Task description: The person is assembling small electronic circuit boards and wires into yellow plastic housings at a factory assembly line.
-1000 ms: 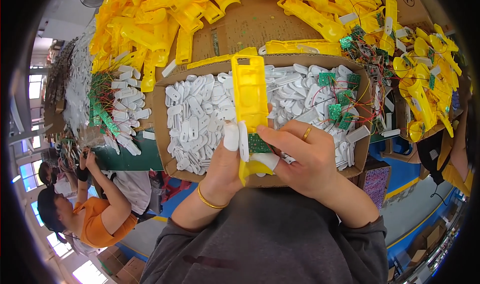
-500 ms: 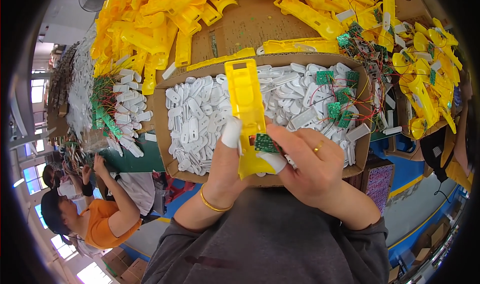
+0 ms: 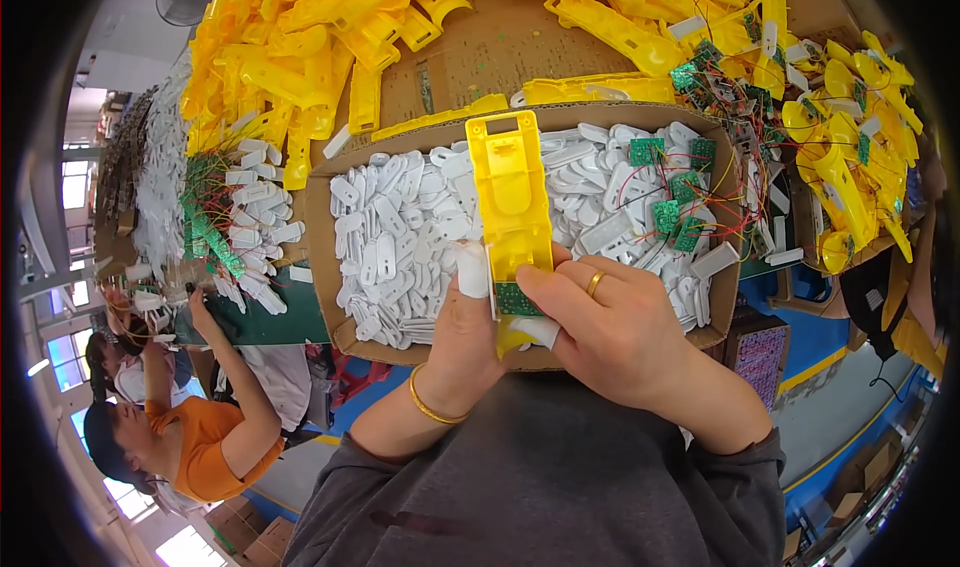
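Note:
My left hand (image 3: pixel 462 337), its thumb wrapped in white, grips the left side of a long yellow plastic housing (image 3: pixel 511 182) whose hollow inside faces up. A small green circuit board (image 3: pixel 515 300) lies in the lower end of the housing. My right hand (image 3: pixel 615 327) closes round that end, thumb pressed at the board's upper edge and a white-wrapped finger below it. A white strip shows between my left thumb and the housing's edge. Beneath both hands is a cardboard box (image 3: pixel 322 267) full of small white plastic pieces (image 3: pixel 395 222).
Wired green boards (image 3: pixel 665 217) lie at the box's right end, with tangled wires beyond. Heaped yellow housings (image 3: pixel 290 57) cover the table's far side, and more yellow parts (image 3: pixel 840 187) lie far right. At left, a person in orange (image 3: pixel 205 437) works beside boards and white pieces.
The housing has turned to show more of its inside and shifted slightly right. The board, tilted before, now sits flatter in its lower end under my right thumb.

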The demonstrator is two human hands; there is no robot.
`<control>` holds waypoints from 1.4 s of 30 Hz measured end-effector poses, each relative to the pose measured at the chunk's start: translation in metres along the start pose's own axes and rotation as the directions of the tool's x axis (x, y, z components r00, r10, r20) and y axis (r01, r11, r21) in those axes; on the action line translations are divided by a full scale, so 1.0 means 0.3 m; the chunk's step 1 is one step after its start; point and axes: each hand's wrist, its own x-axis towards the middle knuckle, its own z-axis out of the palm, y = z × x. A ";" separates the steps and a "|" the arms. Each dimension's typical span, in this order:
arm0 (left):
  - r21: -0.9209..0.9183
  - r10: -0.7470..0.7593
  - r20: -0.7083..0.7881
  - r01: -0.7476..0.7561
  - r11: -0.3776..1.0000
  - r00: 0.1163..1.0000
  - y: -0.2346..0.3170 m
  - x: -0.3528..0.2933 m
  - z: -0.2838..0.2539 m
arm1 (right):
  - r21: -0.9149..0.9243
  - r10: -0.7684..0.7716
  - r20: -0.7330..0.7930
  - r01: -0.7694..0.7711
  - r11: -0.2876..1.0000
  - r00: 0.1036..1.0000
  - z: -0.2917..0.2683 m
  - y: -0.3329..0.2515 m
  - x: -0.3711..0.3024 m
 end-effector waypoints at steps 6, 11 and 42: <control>0.020 0.057 -0.034 -0.056 0.998 0.998 0.011 0.007 0.008 | -0.103 -0.078 0.027 0.081 0.991 0.997 -0.008 0.010 0.009; 0.003 0.058 -0.012 -0.058 0.998 0.998 0.035 0.026 0.022 | -0.077 -0.036 -0.109 0.027 0.997 0.993 -0.017 0.006 0.000; 0.068 0.066 0.050 -0.069 0.995 0.997 -0.005 0.033 0.029 | 0.014 -0.041 -0.092 0.042 0.999 0.995 0.028 0.089 -0.048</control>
